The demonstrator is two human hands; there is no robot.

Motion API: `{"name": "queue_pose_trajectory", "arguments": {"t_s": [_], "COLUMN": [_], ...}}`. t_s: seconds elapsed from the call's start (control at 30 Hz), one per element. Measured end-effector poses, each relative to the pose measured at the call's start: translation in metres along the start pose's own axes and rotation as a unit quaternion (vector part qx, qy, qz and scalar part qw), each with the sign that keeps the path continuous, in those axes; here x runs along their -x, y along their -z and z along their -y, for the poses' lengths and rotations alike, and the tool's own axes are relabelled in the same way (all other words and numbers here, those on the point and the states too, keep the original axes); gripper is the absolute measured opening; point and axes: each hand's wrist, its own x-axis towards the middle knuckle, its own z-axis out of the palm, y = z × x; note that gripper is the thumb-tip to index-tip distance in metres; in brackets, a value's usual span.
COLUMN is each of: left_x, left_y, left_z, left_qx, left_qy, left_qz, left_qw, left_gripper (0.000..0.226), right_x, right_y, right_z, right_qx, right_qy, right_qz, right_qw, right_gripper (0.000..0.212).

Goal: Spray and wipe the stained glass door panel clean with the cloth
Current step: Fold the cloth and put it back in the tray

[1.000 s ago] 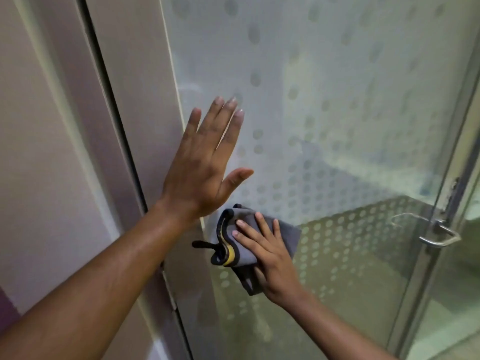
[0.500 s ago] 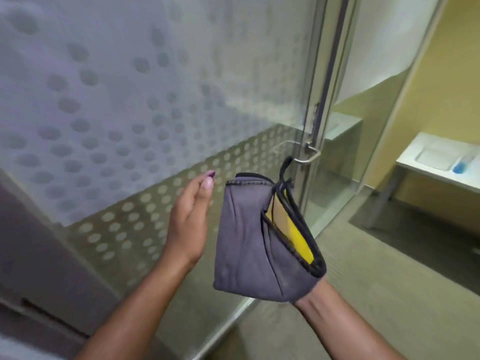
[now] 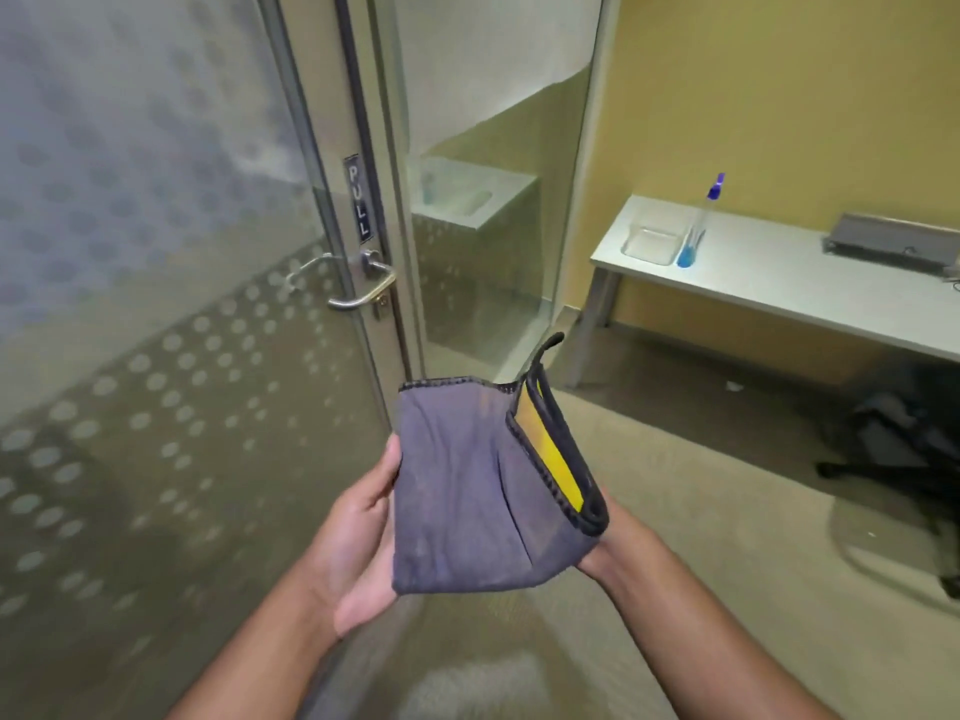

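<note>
A folded grey cloth (image 3: 467, 491) with black edging and a yellow inner face is held up in front of me, away from the glass. My left hand (image 3: 358, 543) grips its left edge and cups it from behind. My right hand (image 3: 605, 537) holds the right side; it is mostly hidden behind the cloth. The frosted, dotted glass door panel (image 3: 145, 262) fills the left of the view. The spray bottle (image 3: 698, 226), clear with blue liquid and a purple nozzle, stands on the white table (image 3: 779, 283) at the right.
A metal lever handle (image 3: 358, 293) and a PULL sign (image 3: 359, 200) sit on the door's right frame. A clear tray (image 3: 652, 241) lies beside the bottle, a grey device (image 3: 893, 241) farther right. A black office chair (image 3: 904, 449) stands on the carpet at right.
The view has swung right, from the glass toward the table. My right hand lifted the cloth off the panel, my left hand left the glass and took hold of the cloth's left edge.
</note>
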Motion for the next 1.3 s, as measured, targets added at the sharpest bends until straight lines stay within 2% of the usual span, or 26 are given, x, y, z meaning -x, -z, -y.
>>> {"name": "queue_pose_trajectory", "arguments": {"t_s": [0.03,0.07,0.2,0.3,0.43,0.53,0.63,0.73,0.8,0.9,1.03,1.07,1.13,1.17,1.23,1.3], "left_x": [-0.012,-0.020,-0.064,-0.092,-0.129,-0.162,-0.201,-0.241,-0.271,-0.317,-0.378,-0.394,-0.424,-0.438,-0.464,-0.494], "left_y": [-0.002,-0.011,-0.029,-0.038,-0.044,-0.044,-0.044,-0.043,-0.043,-0.045,-0.050,-0.054,-0.060,-0.064,-0.073,-0.082], "left_z": [0.005,0.009,0.018,0.018,0.018,0.015,0.008,-0.001,-0.013,-0.037,-0.068,-0.074,-0.083,-0.086,-0.089,-0.085], "left_qx": [0.007,0.005,0.003,0.017,0.033,0.059,0.059,0.024,0.038,0.035,0.023,0.020,0.018,0.020,0.016,0.005], "left_qy": [0.014,0.036,0.048,0.045,0.064,0.076,0.082,0.078,0.071,0.057,0.072,0.078,0.096,0.107,0.130,0.158], "left_qz": [0.028,0.021,-0.048,-0.038,-0.007,0.001,-0.015,-0.018,-0.021,-0.034,-0.026,-0.019,-0.008,0.000,0.021,0.039], "left_qw": [0.999,0.999,0.998,0.998,0.997,0.995,0.995,0.996,0.996,0.997,0.997,0.997,0.995,0.994,0.991,0.987], "left_gripper": [0.076,0.075,0.055,0.057,0.068,0.068,0.070,0.071,0.071,0.064,0.066,0.066,0.065,0.065,0.065,0.066], "right_x": [-0.006,-0.011,-0.019,-0.022,-0.030,-0.044,-0.072,-0.107,-0.134,-0.168,-0.209,-0.220,-0.235,-0.240,-0.248,-0.258], "right_y": [0.002,0.006,0.045,0.071,0.084,0.090,0.094,0.096,0.094,0.089,0.090,0.095,0.105,0.110,0.124,0.141], "right_z": [0.013,0.024,0.063,0.072,0.082,0.091,0.107,0.127,0.145,0.176,0.213,0.221,0.238,0.247,0.266,0.283], "right_qx": [0.019,0.045,0.064,0.150,0.260,0.358,0.427,0.444,0.432,0.350,0.229,0.188,0.101,0.059,-0.010,-0.071], "right_qy": [-0.013,0.007,0.028,0.076,0.179,0.242,0.247,0.249,0.237,0.207,0.200,0.186,0.165,0.145,0.088,0.010], "right_qz": [0.010,0.021,-0.004,-0.005,-0.085,-0.121,-0.160,-0.177,-0.189,-0.188,-0.174,-0.166,-0.150,-0.137,-0.122,-0.080], "right_qw": [1.000,0.999,0.998,0.986,0.945,0.894,0.855,0.842,0.849,0.894,0.937,0.950,0.970,0.978,0.989,0.994], "right_gripper": [0.059,0.049,0.059,0.049,0.051,0.046,0.033,0.023,0.015,0.011,0.032,0.031,0.012,0.009,0.051,0.082]}}
